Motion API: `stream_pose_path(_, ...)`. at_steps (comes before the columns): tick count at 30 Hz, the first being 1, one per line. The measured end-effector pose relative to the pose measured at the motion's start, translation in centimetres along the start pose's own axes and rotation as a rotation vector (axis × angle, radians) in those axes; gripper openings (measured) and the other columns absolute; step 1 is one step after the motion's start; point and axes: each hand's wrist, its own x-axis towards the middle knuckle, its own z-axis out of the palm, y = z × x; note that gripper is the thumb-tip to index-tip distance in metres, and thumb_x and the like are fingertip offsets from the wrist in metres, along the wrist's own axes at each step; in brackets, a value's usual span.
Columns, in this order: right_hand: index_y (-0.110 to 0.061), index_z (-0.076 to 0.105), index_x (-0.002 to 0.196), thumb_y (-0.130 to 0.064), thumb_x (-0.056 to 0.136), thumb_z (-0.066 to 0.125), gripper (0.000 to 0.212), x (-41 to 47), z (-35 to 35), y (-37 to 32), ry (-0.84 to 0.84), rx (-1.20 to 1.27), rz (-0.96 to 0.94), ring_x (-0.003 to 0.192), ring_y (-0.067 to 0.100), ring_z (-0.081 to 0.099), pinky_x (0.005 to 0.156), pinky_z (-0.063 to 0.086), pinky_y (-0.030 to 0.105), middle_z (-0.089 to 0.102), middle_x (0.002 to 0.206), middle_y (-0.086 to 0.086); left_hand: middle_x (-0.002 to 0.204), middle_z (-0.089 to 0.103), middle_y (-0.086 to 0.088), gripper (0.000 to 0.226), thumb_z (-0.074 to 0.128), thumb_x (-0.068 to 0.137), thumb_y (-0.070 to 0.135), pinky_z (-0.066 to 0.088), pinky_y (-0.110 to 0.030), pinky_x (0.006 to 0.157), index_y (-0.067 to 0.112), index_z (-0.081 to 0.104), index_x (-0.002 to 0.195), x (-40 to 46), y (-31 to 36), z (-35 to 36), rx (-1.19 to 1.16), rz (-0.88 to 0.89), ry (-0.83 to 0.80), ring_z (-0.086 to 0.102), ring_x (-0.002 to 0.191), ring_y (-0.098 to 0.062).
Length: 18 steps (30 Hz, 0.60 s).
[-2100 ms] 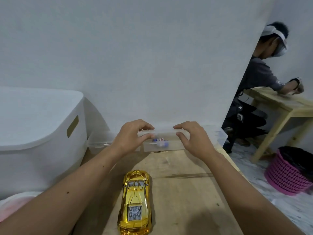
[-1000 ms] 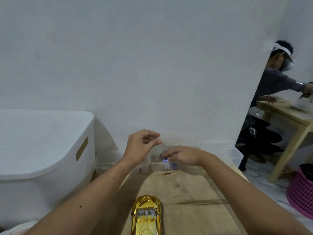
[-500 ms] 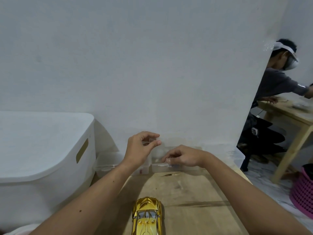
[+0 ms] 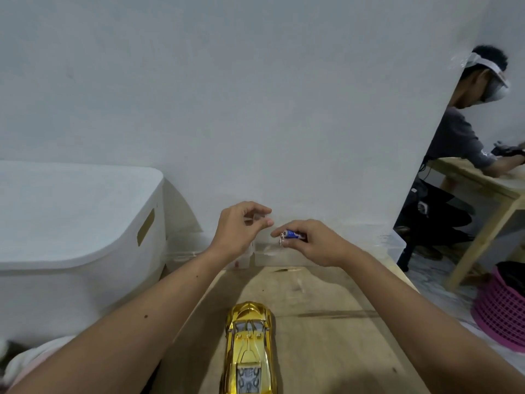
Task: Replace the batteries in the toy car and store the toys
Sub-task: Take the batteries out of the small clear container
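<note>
My right hand pinches a blue battery lying crosswise above the clear box, my left hand holds its lid up, and the gold car sits nearer me, nose pointing away.

Two bare forearms in view — no sleeves, no cuffs anywhere along their visible length. Bare left hand and bare right hand: no gloves, rings, watch or wristband. Fingernails short, unpainted. A few small dark moles on the left forearm — one near the middle, one closer to the wrist. Nothing strapped, taped or wired to either arm. Rest of the body outside the frame.
</note>
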Motion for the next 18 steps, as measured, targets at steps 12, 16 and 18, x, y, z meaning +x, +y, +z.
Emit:
stream_pose_path(12, -0.035, 0.069, 0.128, -0.035, 0.102, 0.063, 0.027, -8.7, 3.7, -2.6, -0.215, -0.214, -0.007, 0.112, 0.003, 0.058, 0.103, 0.049, 0.031, 0.066, 0.123, -0.014, 0.113, 0.076, 0.007, 0.027, 0.084, 0.088, 0.023, 0.056, -0.030, 0.103, 0.019, 0.078, 0.114, -2.0, 0.6, -0.2, 0.102, 0.009, -0.071, 0.068, 0.108, -0.007)
stream_pose_path(16, -0.037, 0.062, 0.136, -0.041, 0.101, 0.063, 0.035, -9.7, 4.2, -2.5, -0.185, -0.253, -0.001, 0.113, 0.004, 0.049, 0.102, 0.045, 0.027, 0.056, 0.122, -0.013, 0.113, 0.076, 0.007, 0.027, 0.084, 0.088, 0.024, 0.056, -0.029, 0.103, 0.019, 0.078, 0.115, -2.4, 0.5, -0.3, 0.145, 0.025, -0.076, 0.068, 0.107, -0.008)
stream_pose_path(18, -0.037, 0.058, 0.142, -0.045, 0.100, 0.063, 0.043, -10.1, 4.3, -2.5, -0.188, -0.262, -0.002, 0.116, 0.003, 0.046, 0.103, 0.043, 0.025, 0.052, 0.125, -0.013, 0.112, 0.077, 0.006, 0.027, 0.085, 0.088, 0.025, 0.056, -0.030, 0.103, 0.019, 0.078, 0.114, -2.4, 0.4, -0.4, 0.157, 0.028, -0.075, 0.069, 0.107, -0.008)
